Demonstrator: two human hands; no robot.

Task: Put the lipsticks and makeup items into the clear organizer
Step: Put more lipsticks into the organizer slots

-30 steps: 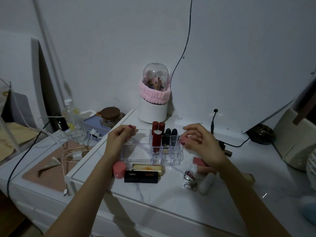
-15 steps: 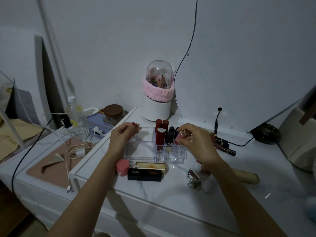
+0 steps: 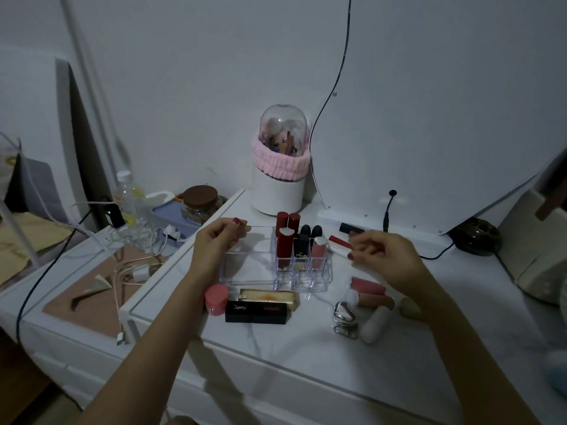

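The clear organizer [image 3: 245, 268] sits at the centre of the frame on the white marble worktop [image 3: 276, 348]. Its small right-hand slots hold upright lipsticks: two dark red ones [image 3: 283, 240], black ones [image 3: 302, 243] and a pink lip gloss [image 3: 318, 251] with a pale cap in the rightmost front slot. The wide left compartment holds nothing visible.

The left hand [image 3: 214, 243] pinches the organizer's far left rim, fingers curled over the edge. The right hand [image 3: 386, 259] hovers just right of the organizer, fingers loosely curled, its grip holding nothing that can be made out. Beyond its fingertips lies a red-and-white lipstick tube [image 3: 339, 244].

Below the organizer lie a pink jar [image 3: 216, 299], a gold box [image 3: 267, 297] and a black lipstick box [image 3: 256, 311]. At lower right lie two pink tubes [image 3: 368, 289], an eyelash curler [image 3: 345, 317] and a white capsule-shaped case [image 3: 375, 325]. A domed white brush holder [image 3: 277, 191] with a pink band stands behind.
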